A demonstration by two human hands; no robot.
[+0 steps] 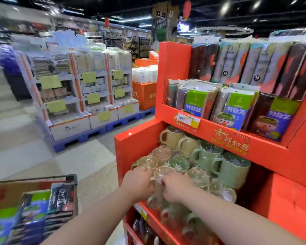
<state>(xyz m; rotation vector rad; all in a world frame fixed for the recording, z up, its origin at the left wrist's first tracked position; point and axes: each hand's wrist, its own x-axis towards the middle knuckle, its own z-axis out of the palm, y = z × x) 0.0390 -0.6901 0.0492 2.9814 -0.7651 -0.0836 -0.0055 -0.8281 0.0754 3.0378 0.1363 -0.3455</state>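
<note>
Judged as roughly midway through arranging stock on the middle shelf [136,144] of a red display stand. Already in place: cream mugs [171,137] and green mugs [231,171] lined along the back, with film-wrapped cups crowding the front.

In hand right now: one wrapped cup [163,173], sitting at the front of that shelf among its fellows, between both hands. Right hand [177,187] curled against its near rim, gripping it. Left hand [138,183] pressed close on the other side (fingers hidden behind the knuckles, so cannot tell whether holding or merely resting).

Left to do, probably: settling this cup, then dealing with the cardboard box [5,191] at lower left, loaded with bagged packs [34,206].

Above the mugs, an upper shelf of tall packs [237,110]. Around: pale tiled floor [87,161], white stands [69,96] on blue pallets [95,131] across the aisle, dark ceiling with strip lights.
</note>
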